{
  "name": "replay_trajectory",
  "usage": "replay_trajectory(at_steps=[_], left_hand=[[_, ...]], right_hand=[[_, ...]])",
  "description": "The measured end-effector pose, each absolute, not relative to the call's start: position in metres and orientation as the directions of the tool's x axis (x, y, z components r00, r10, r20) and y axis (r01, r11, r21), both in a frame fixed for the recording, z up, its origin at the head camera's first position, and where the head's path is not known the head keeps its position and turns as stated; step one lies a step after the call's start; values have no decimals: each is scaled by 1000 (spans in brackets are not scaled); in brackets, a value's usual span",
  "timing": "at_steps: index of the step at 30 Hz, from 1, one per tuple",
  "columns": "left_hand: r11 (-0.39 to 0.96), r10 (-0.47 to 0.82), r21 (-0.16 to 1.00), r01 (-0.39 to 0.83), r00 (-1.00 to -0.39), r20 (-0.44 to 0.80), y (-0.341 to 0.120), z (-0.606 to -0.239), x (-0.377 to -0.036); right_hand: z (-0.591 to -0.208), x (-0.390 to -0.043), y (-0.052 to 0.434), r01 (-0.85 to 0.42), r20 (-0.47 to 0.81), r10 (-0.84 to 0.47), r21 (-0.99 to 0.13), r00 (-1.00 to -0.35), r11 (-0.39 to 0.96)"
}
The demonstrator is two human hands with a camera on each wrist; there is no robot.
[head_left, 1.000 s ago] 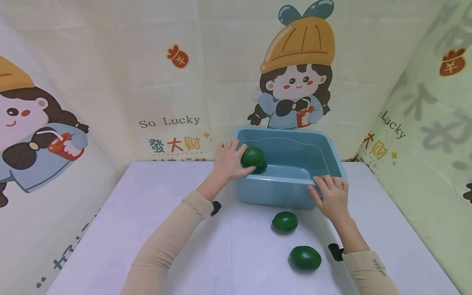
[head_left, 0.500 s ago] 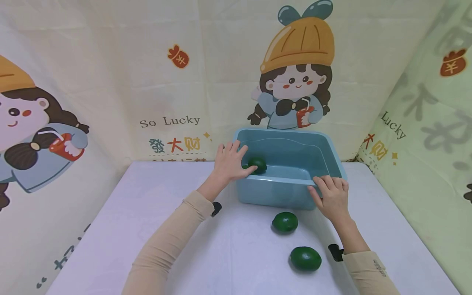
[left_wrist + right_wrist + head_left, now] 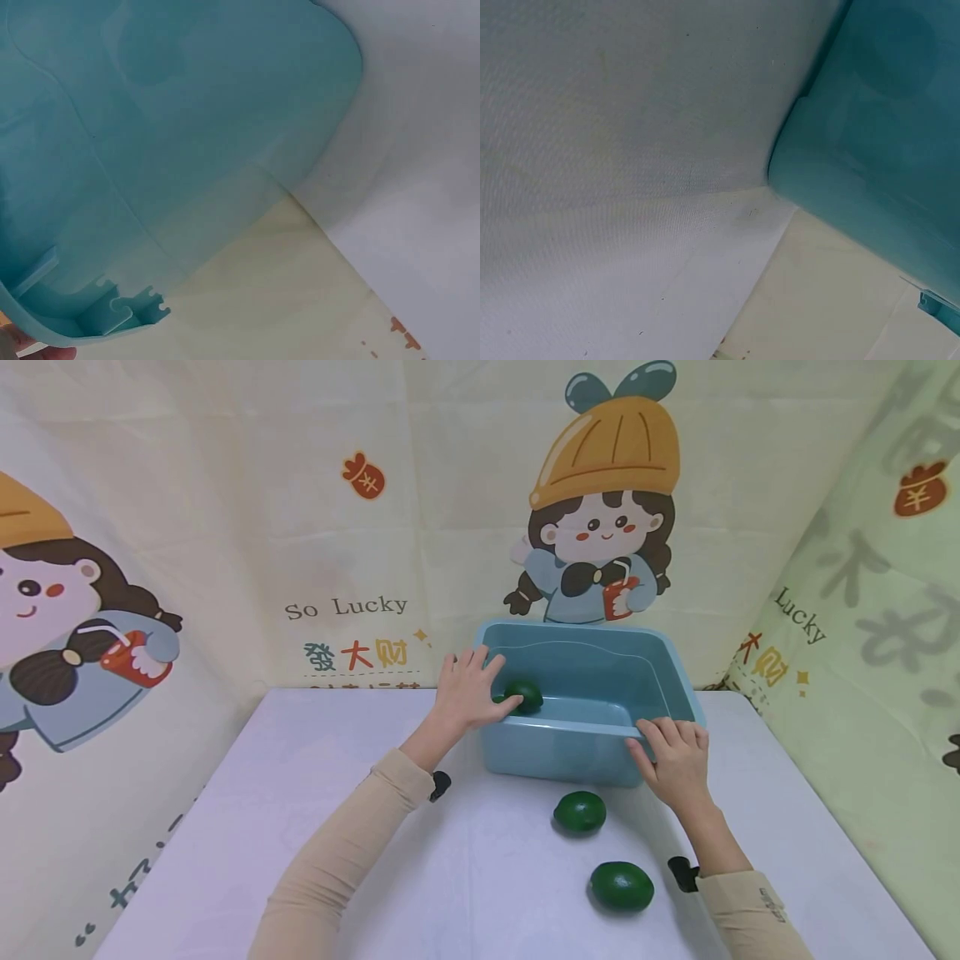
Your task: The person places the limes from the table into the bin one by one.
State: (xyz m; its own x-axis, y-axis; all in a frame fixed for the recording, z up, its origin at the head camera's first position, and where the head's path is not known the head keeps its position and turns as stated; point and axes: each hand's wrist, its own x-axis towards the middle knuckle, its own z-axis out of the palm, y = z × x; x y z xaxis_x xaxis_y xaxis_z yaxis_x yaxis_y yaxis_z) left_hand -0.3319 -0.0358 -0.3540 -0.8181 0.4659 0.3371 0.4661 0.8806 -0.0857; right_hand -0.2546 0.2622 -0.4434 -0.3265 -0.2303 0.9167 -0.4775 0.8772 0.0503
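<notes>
A blue plastic tub [image 3: 577,628] stands at the back of the white table [image 3: 300,827]. My left hand [image 3: 467,689] rests on the tub's left rim with its fingers spread and holds nothing. Just beyond its thumb, a dark green round fruit [image 3: 523,695] lies inside the tub. My right hand [image 3: 672,753] lies on the tub's front right corner, fingers on the rim and thumb against the front wall. The left wrist view shows the tub [image 3: 150,150] from low down. The right wrist view shows the tub's outer wall [image 3: 877,150] only.
Two more green fruits lie on the table in front of the tub, one [image 3: 580,811] close to its front wall and one [image 3: 621,885] nearer me by my right sleeve. Cartoon-printed cloth walls close in the back and both sides.
One second ago my left hand held the green fruit over the tub's left rim. It has let go, and the fruit now lies lower inside the tub. The right hand has not moved.
</notes>
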Motion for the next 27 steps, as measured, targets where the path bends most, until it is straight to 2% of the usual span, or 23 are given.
replay_trajectory(at_steps=[20, 27], left_hand=[[861, 491, -99, 499, -763, 420, -30, -346, -311], [844, 503, -88, 530, -724, 472, -30, -349, -301]], right_hand=[[-444, -255, 263, -483, 917, -233, 51, -324, 874], [-445, -254, 263, -479, 915, -232, 49, -331, 876]])
